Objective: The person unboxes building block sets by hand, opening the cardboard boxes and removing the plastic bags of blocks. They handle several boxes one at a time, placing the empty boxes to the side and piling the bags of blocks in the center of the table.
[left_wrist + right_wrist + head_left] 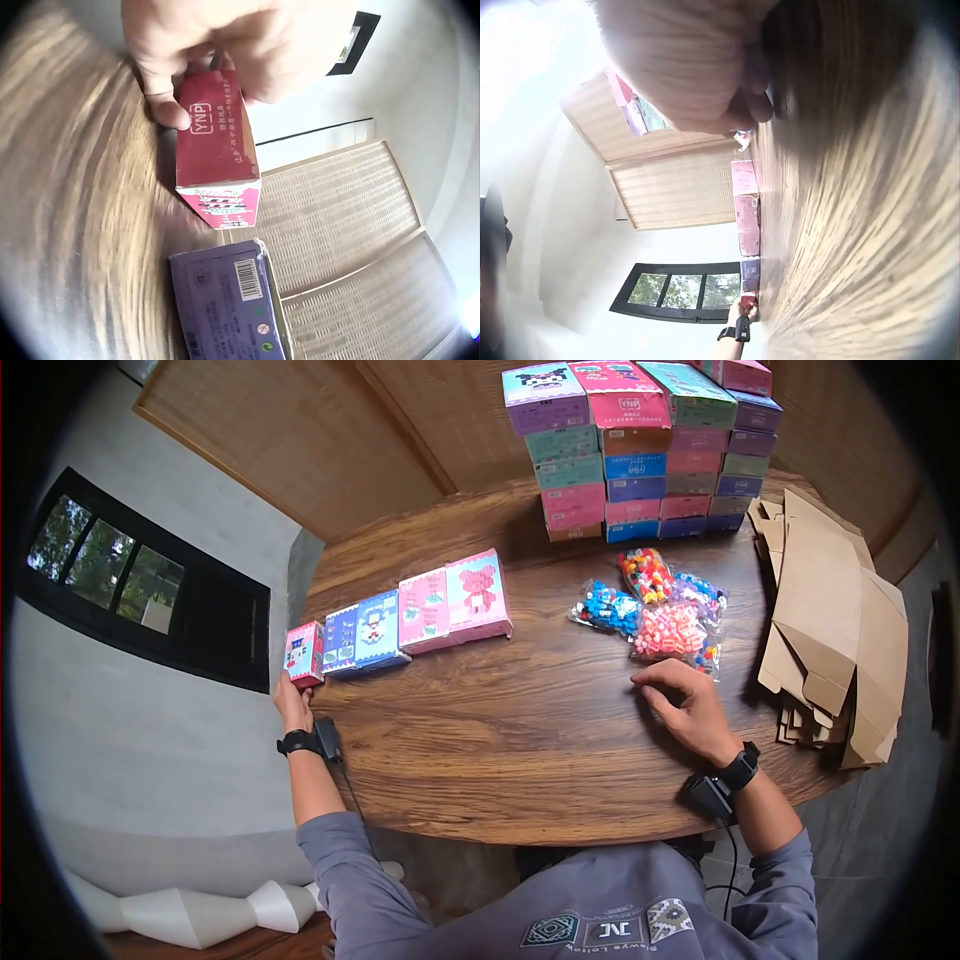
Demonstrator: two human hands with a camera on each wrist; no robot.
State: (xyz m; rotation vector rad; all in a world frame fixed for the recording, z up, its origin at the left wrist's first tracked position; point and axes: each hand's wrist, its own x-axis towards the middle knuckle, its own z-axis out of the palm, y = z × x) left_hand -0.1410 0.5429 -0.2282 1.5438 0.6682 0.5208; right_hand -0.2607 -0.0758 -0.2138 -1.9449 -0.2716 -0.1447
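Note:
My left hand (pixel 292 705) is at the far left of the table, gripping the near end of a small red box (pixel 304 653). In the left wrist view the thumb lies along one side of this red box (pixel 214 139), which bears the letters YNP. Beside it, blue boxes (pixel 376 630) and pink boxes (pixel 478 595) continue the row to the right. The right hand (pixel 690 710) rests on the table with loosely bent fingers and nothing in them. Just beyond its fingers lie clear bags of small pieces, among them a pink bag (pixel 668 630) and a blue bag (pixel 608 607).
A tall stack of colourful boxes (pixel 650 470) stands at the back of the wooden table (pixel 480 760). Flattened brown cardboard (pixel 825 610) is piled at the right edge. Woven panels (pixel 410 420) rise behind the table, and a dark-framed window (pixel 110 570) is on the left.

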